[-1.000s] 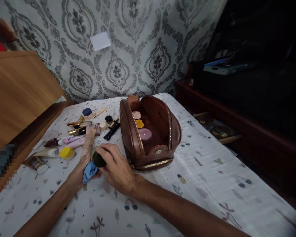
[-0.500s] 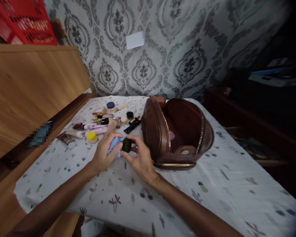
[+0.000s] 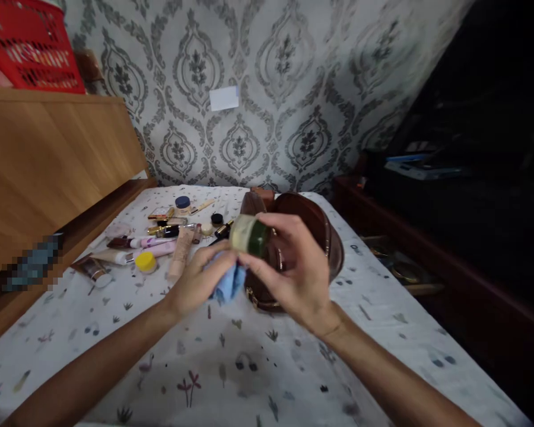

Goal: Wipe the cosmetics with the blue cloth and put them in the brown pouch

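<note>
My right hand (image 3: pixel 300 270) is closed around the green end of a small jar (image 3: pixel 244 234), whose other end is pale yellow. The jar is tipped on its side and slightly blurred. Bunched in my left hand (image 3: pixel 200 276) is a light blue cloth (image 3: pixel 228 283), held just below the jar. Behind my right hand, partly hidden by it, stands an unzipped brown leather bag (image 3: pixel 336 252). Left of my hands lie several cosmetics, among them a beige tube (image 3: pixel 181 254), a yellow-lidded jar (image 3: pixel 145 262) and a jar with a dark blue lid (image 3: pixel 183 204).
A patterned white cloth (image 3: pixel 182 344) covers the table. At the left rises a wooden panel (image 3: pixel 57 142) with a red basket (image 3: pixel 35 50) on top. Dark furniture (image 3: pixel 427 249) borders the right side, and a patterned wall (image 3: pixel 258 118) stands behind.
My right hand has lifted the jar up and to the right and turned it, so its pale end now shows. The blue cloth hangs lower in my left hand. The view has shifted right.
</note>
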`<move>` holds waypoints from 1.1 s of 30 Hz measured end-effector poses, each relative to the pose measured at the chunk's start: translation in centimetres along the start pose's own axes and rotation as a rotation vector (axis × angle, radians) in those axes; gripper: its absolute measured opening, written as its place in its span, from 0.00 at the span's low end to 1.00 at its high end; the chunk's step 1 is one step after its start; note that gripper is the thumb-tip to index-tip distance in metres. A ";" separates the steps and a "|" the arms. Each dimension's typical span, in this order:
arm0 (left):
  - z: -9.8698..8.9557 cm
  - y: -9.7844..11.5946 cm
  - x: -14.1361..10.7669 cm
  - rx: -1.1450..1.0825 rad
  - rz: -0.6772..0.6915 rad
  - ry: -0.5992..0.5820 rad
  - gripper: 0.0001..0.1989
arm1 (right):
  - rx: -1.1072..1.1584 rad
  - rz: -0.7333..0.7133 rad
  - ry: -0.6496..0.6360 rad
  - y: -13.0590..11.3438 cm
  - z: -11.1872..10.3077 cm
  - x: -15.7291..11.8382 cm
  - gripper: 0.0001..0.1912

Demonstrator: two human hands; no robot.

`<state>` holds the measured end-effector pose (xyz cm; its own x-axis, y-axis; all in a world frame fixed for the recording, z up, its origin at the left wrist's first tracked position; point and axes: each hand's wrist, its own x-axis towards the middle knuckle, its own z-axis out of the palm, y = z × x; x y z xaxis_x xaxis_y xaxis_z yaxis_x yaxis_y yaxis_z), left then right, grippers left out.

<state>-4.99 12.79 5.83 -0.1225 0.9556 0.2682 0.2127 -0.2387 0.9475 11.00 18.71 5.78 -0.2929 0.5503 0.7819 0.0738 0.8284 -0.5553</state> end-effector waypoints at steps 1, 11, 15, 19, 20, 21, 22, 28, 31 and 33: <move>0.6 0.6 0.1 0.191 0.180 -0.067 0.11 | -0.023 0.061 0.020 0.3 -1.1 0.5 0.22; 5.8 -0.9 -1.1 1.502 0.683 -0.442 0.27 | -0.636 0.455 -0.510 3.1 -6.6 3.0 0.16; 5.1 -0.7 -0.9 1.498 0.629 -0.564 0.33 | -0.745 0.477 -0.895 2.5 -6.1 4.3 0.16; 4.7 -1.2 -0.9 1.464 0.613 -0.576 0.37 | -0.706 0.511 -1.159 2.6 -5.0 4.9 0.17; 4.7 -1.3 -1.0 1.455 0.614 -0.576 0.37 | -0.721 0.518 -1.194 2.7 -4.8 4.9 0.17; 4.7 -1.5 -1.0 1.451 0.616 -0.572 0.37 | -0.740 0.526 -1.215 2.8 -4.6 4.9 0.17; 4.7 -1.7 -1.0 1.450 0.619 -0.566 0.37 | -0.757 0.538 -1.231 2.9 -4.4 4.9 0.17; 4.8 -2.0 -1.1 1.466 0.642 -0.552 0.36 | -0.785 0.649 -1.187 3.9 -3.6 4.2 0.23; 4.8 -2.0 -1.1 1.479 0.658 -0.543 0.36 | -0.794 0.744 -1.113 4.1 -3.1 3.7 0.31; 4.8 -2.0 -1.1 1.486 0.677 -0.540 0.36 | -0.797 0.771 -1.084 4.1 -2.9 3.4 0.34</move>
<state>-0.64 13.05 2.81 0.6092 0.7802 0.1419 0.7691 -0.5377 -0.3454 13.06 24.30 6.95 -0.4466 0.8096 -0.3810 0.8938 0.4231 -0.1487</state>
